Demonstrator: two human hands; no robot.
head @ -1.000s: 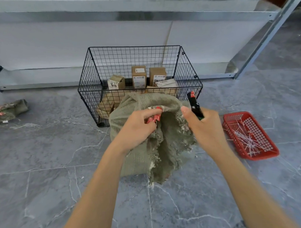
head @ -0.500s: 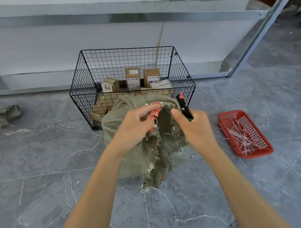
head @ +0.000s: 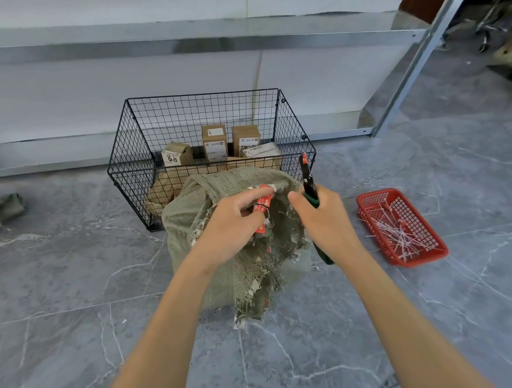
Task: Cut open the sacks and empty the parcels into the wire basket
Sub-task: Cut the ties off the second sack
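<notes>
Standing on a grey marbled floor (head: 78,287), an olive-green woven sack (head: 189,225) leans against the near side of a black wire basket (head: 126,157), between the basket and the person looking down at it. The sack is bulky and full, its cloth coarse. Its gathered mouth is ragged, with frayed threads and pale scraps hanging down the front. The left hand (head: 232,223) pinches a red tag (head: 262,205) at the sack's bunched neck, fingers curled round it. The tag carries white print that is too small to read. The right hand (head: 325,217) grips a cutting tool (head: 308,174) just beside the neck, fist closed round a green handle, the black body with a red tip pointing up; whether the blades are apart cannot be told. Inside the basket lie brown cardboard parcels (head: 214,143), some upright, some tipped over. Several bear white shipping labels with dark print and what look like square codes, none legible. One box at the left has black handwritten marks that cannot be made out. To the right of the sack, apart from it, a red plastic tray (head: 419,259) sits on the floor holding a tangle of white ties (head: 395,232). At the far left edge lies another olive sack (head: 5,207), crumpled flat.
</notes>
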